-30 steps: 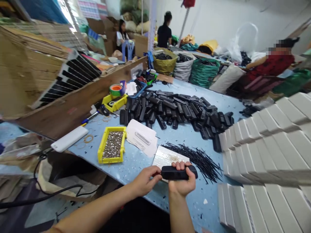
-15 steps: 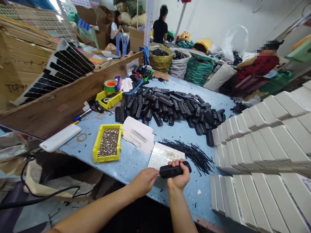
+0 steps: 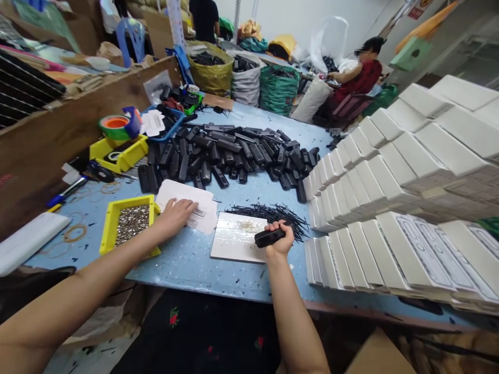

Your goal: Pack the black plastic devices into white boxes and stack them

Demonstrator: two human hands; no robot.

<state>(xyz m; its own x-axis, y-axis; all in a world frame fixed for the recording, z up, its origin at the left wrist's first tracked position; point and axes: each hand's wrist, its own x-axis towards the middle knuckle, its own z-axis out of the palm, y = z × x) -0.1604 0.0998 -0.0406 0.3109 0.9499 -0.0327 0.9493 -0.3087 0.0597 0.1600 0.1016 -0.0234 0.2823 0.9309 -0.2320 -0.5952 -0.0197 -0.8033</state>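
My right hand (image 3: 281, 238) is wrapped round a black handheld plastic device (image 3: 268, 237), held over the right edge of a white board (image 3: 237, 249). My left hand (image 3: 176, 214) rests on a stack of white printed paper sheets (image 3: 205, 200), its fingers lying on the top sheet. Just left of that hand stands a yellow bin (image 3: 104, 228) full of small metal pieces (image 3: 132, 223). Behind the board lies a spread of thin black strips (image 3: 286, 215).
A heap of black devices (image 3: 234, 150) covers the back of the blue table (image 3: 187, 272). Stacked white boxes (image 3: 374, 182) line the right side. At left are tape rolls (image 3: 114, 124), a second yellow bin (image 3: 125, 162) and a wooden barrier (image 3: 47, 140). A person in red (image 3: 354, 88) sits beyond.
My left hand has left the device's end and moved left onto the paper sheets. The right hand still holds the device. The view has swung to the right.
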